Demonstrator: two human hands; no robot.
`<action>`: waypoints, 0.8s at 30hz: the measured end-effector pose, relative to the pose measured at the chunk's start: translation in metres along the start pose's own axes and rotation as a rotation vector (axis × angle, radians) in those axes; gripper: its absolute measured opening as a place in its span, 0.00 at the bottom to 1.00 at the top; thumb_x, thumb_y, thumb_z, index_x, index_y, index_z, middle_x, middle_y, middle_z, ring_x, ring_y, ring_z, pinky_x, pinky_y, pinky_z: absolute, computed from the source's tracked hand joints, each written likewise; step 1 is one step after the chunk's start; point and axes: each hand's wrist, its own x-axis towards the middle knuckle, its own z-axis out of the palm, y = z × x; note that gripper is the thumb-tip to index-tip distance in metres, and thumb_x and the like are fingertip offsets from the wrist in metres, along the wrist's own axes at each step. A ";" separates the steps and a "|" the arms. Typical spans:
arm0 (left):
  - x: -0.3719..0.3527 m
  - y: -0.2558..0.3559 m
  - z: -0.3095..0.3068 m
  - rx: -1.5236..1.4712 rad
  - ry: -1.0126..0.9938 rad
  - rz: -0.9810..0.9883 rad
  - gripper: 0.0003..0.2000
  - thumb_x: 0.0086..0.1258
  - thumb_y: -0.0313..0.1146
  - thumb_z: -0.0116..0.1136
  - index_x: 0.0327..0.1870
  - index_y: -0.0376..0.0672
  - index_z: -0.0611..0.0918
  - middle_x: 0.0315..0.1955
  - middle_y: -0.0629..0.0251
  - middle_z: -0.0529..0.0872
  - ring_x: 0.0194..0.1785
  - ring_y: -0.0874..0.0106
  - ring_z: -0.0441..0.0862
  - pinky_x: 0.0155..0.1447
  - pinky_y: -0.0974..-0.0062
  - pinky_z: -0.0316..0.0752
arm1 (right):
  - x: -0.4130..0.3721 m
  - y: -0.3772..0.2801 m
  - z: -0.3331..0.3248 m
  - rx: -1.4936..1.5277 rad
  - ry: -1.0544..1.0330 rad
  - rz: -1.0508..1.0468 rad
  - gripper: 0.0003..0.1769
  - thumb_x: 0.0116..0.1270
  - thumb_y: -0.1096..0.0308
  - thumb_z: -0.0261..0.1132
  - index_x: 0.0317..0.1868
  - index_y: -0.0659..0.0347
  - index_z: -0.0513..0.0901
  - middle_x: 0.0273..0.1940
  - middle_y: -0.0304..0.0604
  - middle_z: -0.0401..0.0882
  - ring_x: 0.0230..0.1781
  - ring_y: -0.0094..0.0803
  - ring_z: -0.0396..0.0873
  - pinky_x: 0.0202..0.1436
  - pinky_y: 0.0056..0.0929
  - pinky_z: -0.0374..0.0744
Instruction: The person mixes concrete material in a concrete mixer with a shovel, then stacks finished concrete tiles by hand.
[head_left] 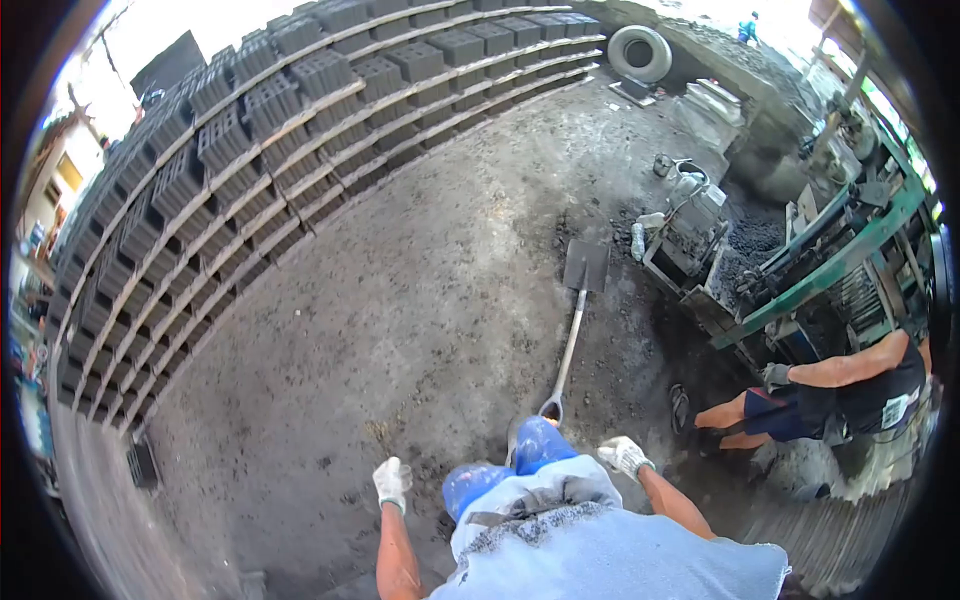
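My left hand [392, 482], in a whitish work glove, hangs over the dirt floor with its fingers curled in and nothing showing in them. On the other side of my knees, my right hand [625, 456], gloved alike, has its fingers loosely apart and holds nothing. Between the hands and just beyond my blue trouser legs lies a shovel [571, 340]. Its dark square blade points away from me, and its handle grip ends by my right knee, apart from both hands. Dark grit covers part of my light blue shirt [600, 530].
Long racks of grey hollow blocks [380, 78] curve along the left and back. At right, a co-worker [830, 390] stands by a green-framed machine [850, 270]. A tire [640, 53] lies at the back; a bucket [692, 175] and bottle [638, 241] sit near the machine.
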 end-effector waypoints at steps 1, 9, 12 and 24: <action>0.006 0.009 0.010 0.033 -0.042 0.024 0.11 0.66 0.40 0.56 0.41 0.43 0.80 0.28 0.60 0.86 0.26 0.68 0.83 0.28 0.68 0.77 | 0.006 0.002 0.007 0.036 0.016 0.033 0.22 0.59 0.54 0.64 0.46 0.62 0.86 0.31 0.47 0.86 0.25 0.34 0.83 0.32 0.33 0.81; 0.063 0.015 0.068 0.548 -0.318 0.141 0.11 0.66 0.39 0.54 0.33 0.41 0.84 0.31 0.62 0.85 0.32 0.70 0.82 0.30 0.67 0.75 | 0.039 -0.012 0.037 0.161 -0.001 0.189 0.19 0.56 0.59 0.64 0.43 0.62 0.88 0.30 0.45 0.86 0.29 0.33 0.84 0.36 0.33 0.82; 0.057 0.047 0.096 0.390 -0.266 -0.132 0.11 0.63 0.38 0.56 0.36 0.40 0.85 0.30 0.66 0.84 0.30 0.71 0.79 0.32 0.67 0.73 | 0.067 -0.035 0.032 0.195 0.002 0.228 0.18 0.55 0.58 0.64 0.41 0.62 0.88 0.30 0.44 0.87 0.29 0.33 0.85 0.38 0.32 0.82; 0.117 0.190 0.217 0.537 -0.359 -0.105 0.11 0.65 0.38 0.57 0.42 0.44 0.84 0.30 0.65 0.85 0.30 0.73 0.80 0.33 0.71 0.73 | 0.207 -0.079 -0.061 0.278 0.306 -0.048 0.19 0.61 0.61 0.67 0.49 0.64 0.85 0.34 0.41 0.85 0.29 0.28 0.82 0.31 0.29 0.82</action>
